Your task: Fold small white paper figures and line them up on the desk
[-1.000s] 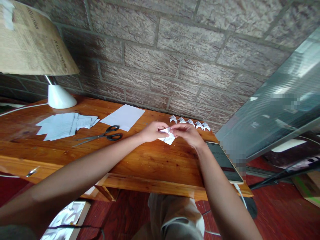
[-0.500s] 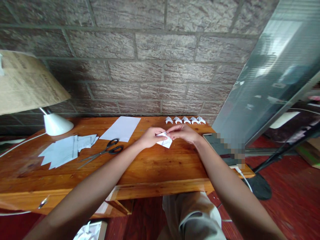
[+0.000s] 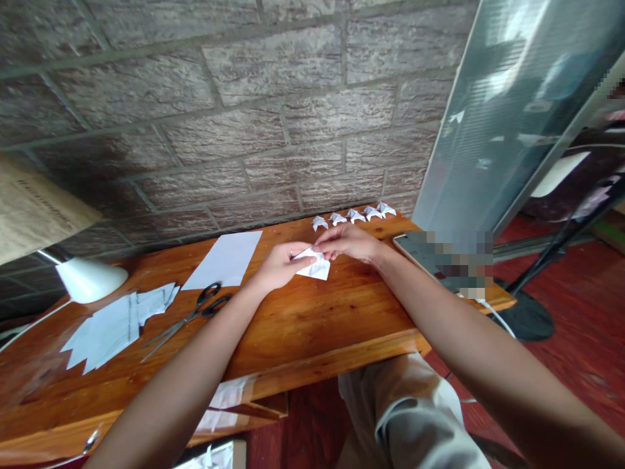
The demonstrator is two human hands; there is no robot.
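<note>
Both of my hands meet over the wooden desk (image 3: 312,326) on a small piece of white folded paper (image 3: 315,267). My left hand (image 3: 280,264) pinches its left side, fingers curled. My right hand (image 3: 349,241) grips its top right edge with closed fingers. The paper hangs just above the desk top. A row of several small folded white paper figures (image 3: 354,215) stands at the back of the desk beside the brick wall, just beyond my right hand.
Black-handled scissors (image 3: 188,316) lie left of my hands. A plain white sheet (image 3: 224,259) and a pile of cut paper pieces (image 3: 117,322) lie further left. A white lamp base (image 3: 88,280) stands at far left. A phone (image 3: 430,257) lies on the right corner, with a glass panel beyond.
The camera has tilted and swung, so the desk now slants. My hands keep hold of the folded paper, working its edge; nothing else on the desk has moved.
</note>
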